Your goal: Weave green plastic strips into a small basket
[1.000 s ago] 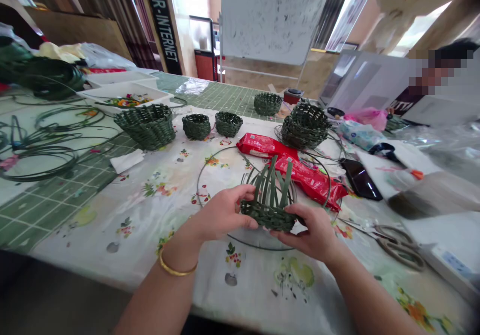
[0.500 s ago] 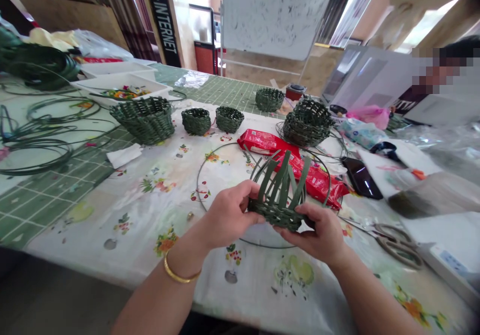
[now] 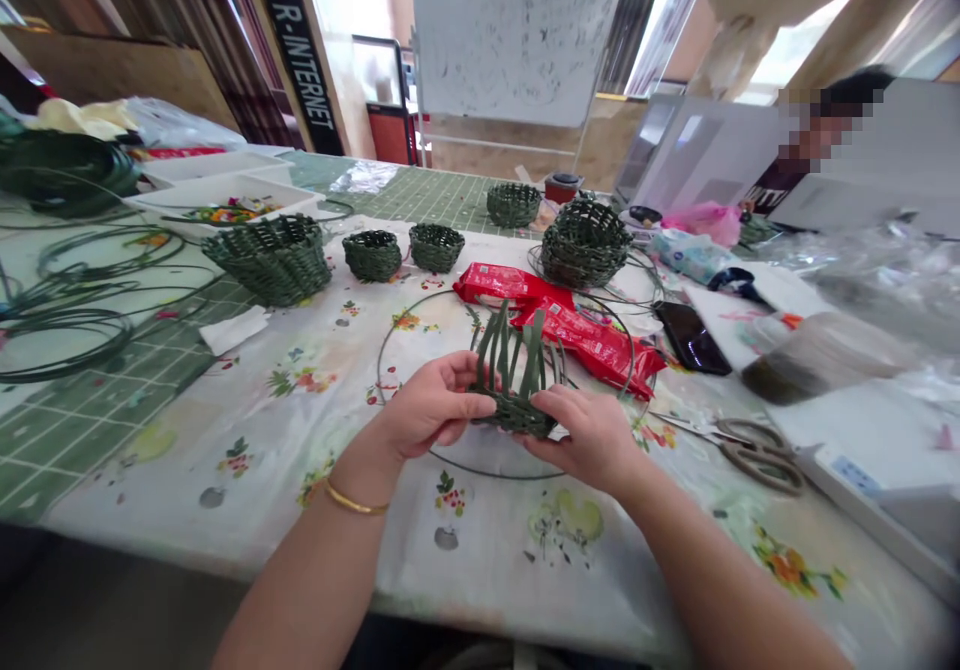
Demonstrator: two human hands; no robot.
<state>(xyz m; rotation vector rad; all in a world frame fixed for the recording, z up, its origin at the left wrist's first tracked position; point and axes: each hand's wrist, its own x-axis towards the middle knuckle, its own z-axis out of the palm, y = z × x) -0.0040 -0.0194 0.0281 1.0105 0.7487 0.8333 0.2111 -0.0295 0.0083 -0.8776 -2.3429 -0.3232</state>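
Fingers grip half-woven green basket

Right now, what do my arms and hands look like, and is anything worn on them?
Your left hand and right hand are bare, with no gloves or sleeves showing. A thin gold bangle circles your left wrist.
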